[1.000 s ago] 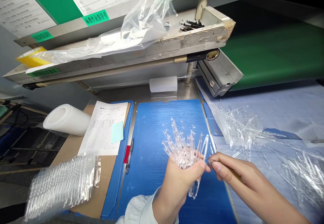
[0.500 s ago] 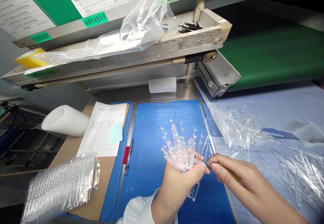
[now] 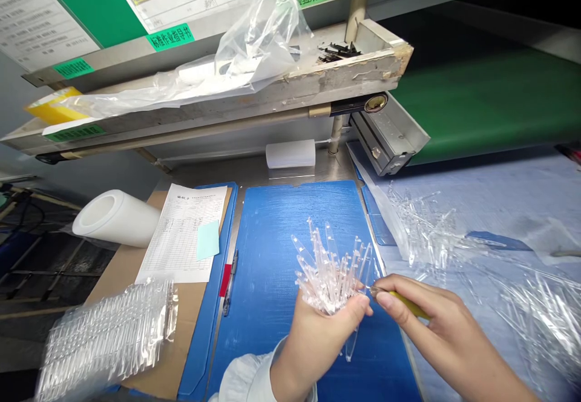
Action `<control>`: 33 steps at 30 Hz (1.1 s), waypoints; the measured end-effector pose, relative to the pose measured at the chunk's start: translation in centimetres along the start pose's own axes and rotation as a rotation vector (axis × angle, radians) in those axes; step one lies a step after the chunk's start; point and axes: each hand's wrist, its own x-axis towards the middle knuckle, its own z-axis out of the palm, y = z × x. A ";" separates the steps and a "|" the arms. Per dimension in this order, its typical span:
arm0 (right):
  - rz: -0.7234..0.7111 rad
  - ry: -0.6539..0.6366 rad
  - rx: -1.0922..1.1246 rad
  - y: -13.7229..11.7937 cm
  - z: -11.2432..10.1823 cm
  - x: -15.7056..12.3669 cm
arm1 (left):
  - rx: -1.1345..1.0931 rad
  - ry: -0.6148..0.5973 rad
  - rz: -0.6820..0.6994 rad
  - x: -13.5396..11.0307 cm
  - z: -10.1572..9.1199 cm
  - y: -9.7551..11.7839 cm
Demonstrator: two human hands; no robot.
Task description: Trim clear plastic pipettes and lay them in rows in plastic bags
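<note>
My left hand (image 3: 318, 335) is closed round a fanned bunch of clear plastic pieces (image 3: 330, 269), held upright over the blue mat (image 3: 276, 238). One long clear piece hangs down below the fist. My right hand (image 3: 431, 329) pinches a thin yellow-handled tool (image 3: 403, 302), and its metal tip touches the right side of the bunch. A white sleeve covers my left wrist.
A heap of loose clear pieces (image 3: 431, 232) lies on plastic film to the right. A bag of packed pieces (image 3: 109, 329) sits at the front left on cardboard. A printed form (image 3: 184, 232), a pen (image 3: 229, 284) and a white roll (image 3: 115, 217) lie to the left. A shelf (image 3: 254, 90) overhangs at the back.
The bunch has turned a little in my left hand and its fan has tightened. My right hand with the tool has stayed at its right side.
</note>
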 end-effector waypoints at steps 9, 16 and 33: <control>0.272 0.444 0.129 3.5 -2.0 0.9 | -0.134 0.104 -0.245 -1.0 0.6 -2.4; 0.294 0.190 0.061 4.0 1.0 1.7 | -0.259 0.064 -0.216 0.1 0.7 -3.0; 0.885 0.323 -0.685 12.4 -5.4 12.1 | -0.207 -0.122 -0.142 6.6 4.8 -3.8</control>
